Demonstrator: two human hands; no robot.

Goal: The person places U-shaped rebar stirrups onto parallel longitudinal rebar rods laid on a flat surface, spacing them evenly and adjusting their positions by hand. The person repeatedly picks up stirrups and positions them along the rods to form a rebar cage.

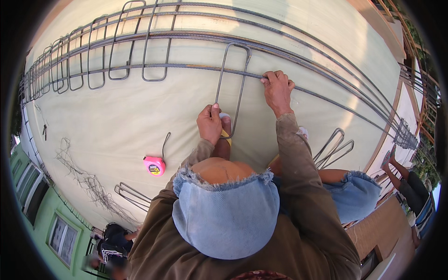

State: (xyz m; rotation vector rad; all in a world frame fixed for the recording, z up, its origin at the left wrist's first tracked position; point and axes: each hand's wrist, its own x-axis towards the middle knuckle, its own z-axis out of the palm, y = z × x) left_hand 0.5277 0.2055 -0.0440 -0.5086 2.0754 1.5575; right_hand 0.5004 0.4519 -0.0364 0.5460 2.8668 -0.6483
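My left hand (209, 123) grips one long side of a rectangular steel stirrup (239, 95) just in front of my foot. The stirrup's far end loops around the nearest long rebar (196, 66). Farther right, my right hand (278, 92) is closed on that same rebar, thumb and fingers wrapped over it. Several more long bars (186, 34) run across beyond it, curving away to both sides. Toward the left, a row of stirrups (155, 42) hangs around the bars at intervals.
A pink tape measure (154, 165) and a tangle of thin wire (88, 182) lie on the pale surface at left. Loose stirrups lie near my right knee (334, 148) and at lower left (133, 196). Other people are at right (415, 186) and lower left (114, 242).
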